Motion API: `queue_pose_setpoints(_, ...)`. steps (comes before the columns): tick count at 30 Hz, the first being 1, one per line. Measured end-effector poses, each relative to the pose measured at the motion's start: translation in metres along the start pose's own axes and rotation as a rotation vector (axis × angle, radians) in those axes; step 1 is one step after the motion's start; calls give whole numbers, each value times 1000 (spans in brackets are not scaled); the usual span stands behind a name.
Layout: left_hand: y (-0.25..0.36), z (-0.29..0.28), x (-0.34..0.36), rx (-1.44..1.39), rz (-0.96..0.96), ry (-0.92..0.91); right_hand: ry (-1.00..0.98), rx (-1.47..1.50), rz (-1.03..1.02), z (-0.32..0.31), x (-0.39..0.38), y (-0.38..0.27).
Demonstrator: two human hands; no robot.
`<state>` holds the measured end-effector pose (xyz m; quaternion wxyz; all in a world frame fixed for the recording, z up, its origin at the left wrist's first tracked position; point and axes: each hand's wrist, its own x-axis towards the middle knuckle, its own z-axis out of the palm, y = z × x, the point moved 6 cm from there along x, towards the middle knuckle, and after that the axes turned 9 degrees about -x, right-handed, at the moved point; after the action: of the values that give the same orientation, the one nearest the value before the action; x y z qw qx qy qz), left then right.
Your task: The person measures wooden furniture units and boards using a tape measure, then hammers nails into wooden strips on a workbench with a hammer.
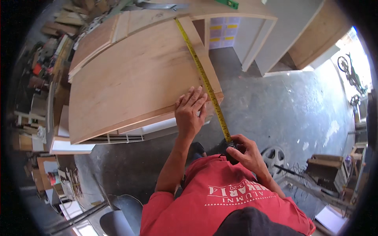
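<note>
A large plywood panel [130, 74] lies flat on top of a cabinet-like wooden piece in front of me. My left hand [191, 108] rests palm down at the panel's near edge, fingers stretched out, just left of the blade. The yellow blade [201, 72] of a tape measure runs from the panel's far side across its right end and past the near edge. Close to my body, my right hand [247, 154] is closed around the dark case [231, 154] of the tape measure. Part of that case is hidden by the fingers.
Tall wooden cabinet carcasses [283, 33] stand at the far right. A green level [227, 4] lies at the far edge. Stacked scrap wood [65, 21] crowds the left. A wheel-shaped grey object [274, 158] and a worn wooden box [326, 169] are to my right on the concrete floor [275, 106].
</note>
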<state>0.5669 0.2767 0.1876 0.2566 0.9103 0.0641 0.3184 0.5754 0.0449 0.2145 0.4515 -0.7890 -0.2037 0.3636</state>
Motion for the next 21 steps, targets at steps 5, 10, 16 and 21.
queue_pose_setpoints(5, 26, -15, -27, 106, -195, -79, -112, 205, -142, -15, 37, -1)
queue_pose_setpoints(10, 76, -20, -87, 240, -468, 111, -256, 160, -379, -37, 72, 2)
queue_pose_setpoints(16, 157, 57, -304, 120, -1263, 164, -652, 25, -498, -13, 114, 16)
queue_pose_setpoints(21, 330, 97, -378, -229, -1821, 314, -984, -192, -650, 25, 64, 12)
